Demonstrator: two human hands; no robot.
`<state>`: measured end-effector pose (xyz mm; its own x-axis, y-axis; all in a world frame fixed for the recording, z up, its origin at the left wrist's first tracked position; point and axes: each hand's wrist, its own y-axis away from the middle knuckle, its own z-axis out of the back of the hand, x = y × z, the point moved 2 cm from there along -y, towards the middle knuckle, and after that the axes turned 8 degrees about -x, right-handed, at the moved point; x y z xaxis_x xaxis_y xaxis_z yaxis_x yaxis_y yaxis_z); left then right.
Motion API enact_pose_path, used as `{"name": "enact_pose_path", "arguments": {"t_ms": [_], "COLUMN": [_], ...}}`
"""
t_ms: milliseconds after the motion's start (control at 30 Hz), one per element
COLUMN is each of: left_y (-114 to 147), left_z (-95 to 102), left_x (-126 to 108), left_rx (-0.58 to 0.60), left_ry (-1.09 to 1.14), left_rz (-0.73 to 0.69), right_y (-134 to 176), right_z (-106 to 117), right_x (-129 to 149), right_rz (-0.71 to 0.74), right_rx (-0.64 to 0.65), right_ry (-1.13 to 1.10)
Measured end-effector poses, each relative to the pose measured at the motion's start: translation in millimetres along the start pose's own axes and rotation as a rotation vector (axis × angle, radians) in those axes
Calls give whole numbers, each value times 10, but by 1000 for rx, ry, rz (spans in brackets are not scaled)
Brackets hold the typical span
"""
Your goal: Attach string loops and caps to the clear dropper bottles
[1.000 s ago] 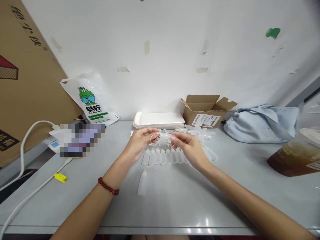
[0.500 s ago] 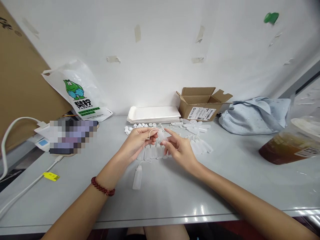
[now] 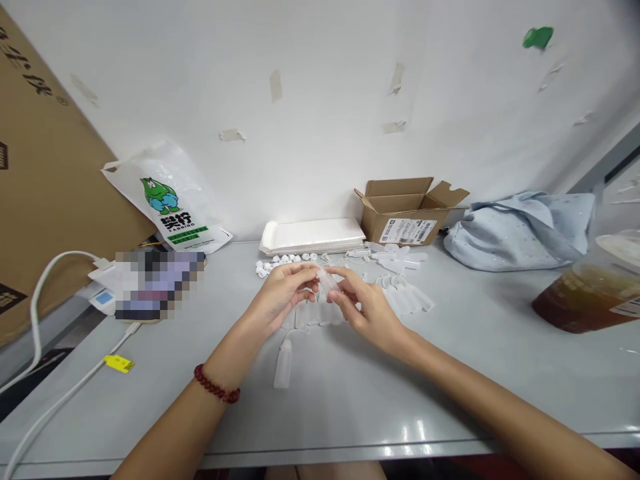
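Observation:
A small translucent plastic squeeze bottle [image 3: 329,283] is held up between both hands, tilted, over the desk. My left hand [image 3: 280,297] is closed at its neck end, the thumb and fingertips pinching there; what else they hold is hidden. Around the body of the same bottle my right hand [image 3: 370,307] is closed, thumb below and index finger along the top. Beneath the hands lies a row of similar bottles [image 3: 313,315], partly covered by the fingers. Nearer me, a single bottle [image 3: 283,365] with a thin curved strap at its neck lies apart.
Small white caps [image 3: 295,259] lie before a white stack of flat packets [image 3: 317,235]. More bottles [image 3: 406,298] lie right, near an open cardboard box [image 3: 409,230]. A blue cloth bag [image 3: 515,233] and drink cup [image 3: 575,300] stand right; a phone [image 3: 165,290] and cable [image 3: 70,393] lie left.
The curved strap that showed at my left fingers is now out of sight. My left fingertips have come to the bottle's neck, and the hands are closer together. The view has shifted slightly.

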<state>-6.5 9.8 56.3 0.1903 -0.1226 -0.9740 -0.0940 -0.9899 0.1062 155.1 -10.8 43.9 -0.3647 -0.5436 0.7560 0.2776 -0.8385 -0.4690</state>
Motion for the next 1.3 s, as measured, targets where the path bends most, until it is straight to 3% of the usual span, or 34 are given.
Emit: {"name": "enact_pose_path", "arguments": {"t_ms": [200,433,667,867,1167,1300], "left_y": [73,63,104,121,141,154], "left_z": [-66,-83,-108,-199,-186,-174], "left_x": [-95,-66,-93,-40,-67,-104], "left_rx": [8,-20,-157,-144,-118,-152], "left_ry": [-156,-186,-282,-336,-492,-525], "left_rz": [-121,-131,-162,-224,-273,-283], "right_y": [-19,-17,-8,20,-46,-66], "right_z": [21,20,-17,-39,27,45], "right_x": [19,19,-36,-40,-58,-28], "right_rz": [-55,-62,102,102,-22,-155], "right_rx": [-47,-79,-153,-179,-169,-133], "right_ry": [-67,-64,223,417,245,38]}}
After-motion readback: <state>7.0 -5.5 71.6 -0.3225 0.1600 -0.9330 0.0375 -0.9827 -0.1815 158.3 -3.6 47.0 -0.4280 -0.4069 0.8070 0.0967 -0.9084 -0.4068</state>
